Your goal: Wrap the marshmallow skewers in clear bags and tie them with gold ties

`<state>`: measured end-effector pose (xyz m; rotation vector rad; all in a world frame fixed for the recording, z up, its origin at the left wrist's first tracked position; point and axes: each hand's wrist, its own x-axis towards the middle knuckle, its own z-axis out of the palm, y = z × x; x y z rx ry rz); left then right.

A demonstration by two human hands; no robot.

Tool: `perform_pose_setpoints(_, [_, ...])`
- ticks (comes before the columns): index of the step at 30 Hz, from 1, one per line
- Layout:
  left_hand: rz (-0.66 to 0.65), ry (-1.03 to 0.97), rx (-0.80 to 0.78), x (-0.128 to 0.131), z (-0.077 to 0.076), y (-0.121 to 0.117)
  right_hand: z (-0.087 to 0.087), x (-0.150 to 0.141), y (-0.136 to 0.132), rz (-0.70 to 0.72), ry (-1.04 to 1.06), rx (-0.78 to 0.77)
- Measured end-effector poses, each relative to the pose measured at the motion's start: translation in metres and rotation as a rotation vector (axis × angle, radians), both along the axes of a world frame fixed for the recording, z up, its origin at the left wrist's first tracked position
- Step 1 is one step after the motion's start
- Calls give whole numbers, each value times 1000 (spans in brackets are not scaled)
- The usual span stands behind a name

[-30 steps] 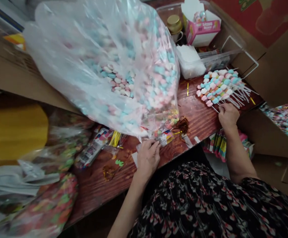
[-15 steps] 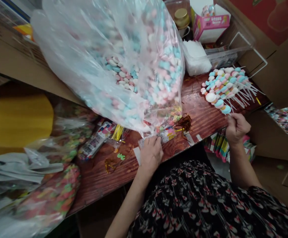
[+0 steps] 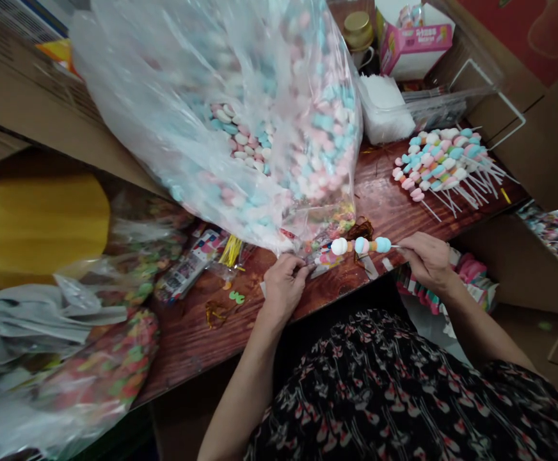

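My right hand (image 3: 425,257) pinches the white stick of a marshmallow skewer (image 3: 363,246), which lies level and points left, with white, blue and pink pieces and orange bits between them. At the table's front edge my left hand (image 3: 285,282) is closed, thumb against fingers, on the edge of a small printed plastic bag (image 3: 327,257). The skewer's white tip is over that bag. Just behind my left hand rises a big clear bag of marshmallows (image 3: 247,137). A pile of finished-looking marshmallow skewers (image 3: 439,160) lies at the right, sticks toward me.
On the wooden table (image 3: 187,346) lie yellow twist ties (image 3: 231,250), green gummy pieces (image 3: 236,297) and a stack of printed packets (image 3: 187,266). Bags of gummies (image 3: 111,365) sit at the left. A clear plastic bin (image 3: 437,109) stands behind the skewers, cardboard boxes beside it.
My right hand has moved left from the pile, bringing one skewer away from it to the small bag. My left hand has changed from lying over the bags to pinching one's edge.
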<state>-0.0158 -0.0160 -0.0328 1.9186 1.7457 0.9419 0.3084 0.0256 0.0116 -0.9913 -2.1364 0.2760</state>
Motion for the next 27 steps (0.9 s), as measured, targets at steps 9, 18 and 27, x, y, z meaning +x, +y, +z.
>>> perform_pose_setpoints(9, [-41, -40, -39, -4, 1, 4, -16, -2, -9, -4, -37, 3])
perform_pose_setpoints(18, [-49, -8, -20, -4, 0, 3, -9, -2, -7, 14, -309, 96])
perform_pose_setpoints(27, [-141, 91, 11, -6, -1, 3, 19, -15, -1, 138, -484, 314])
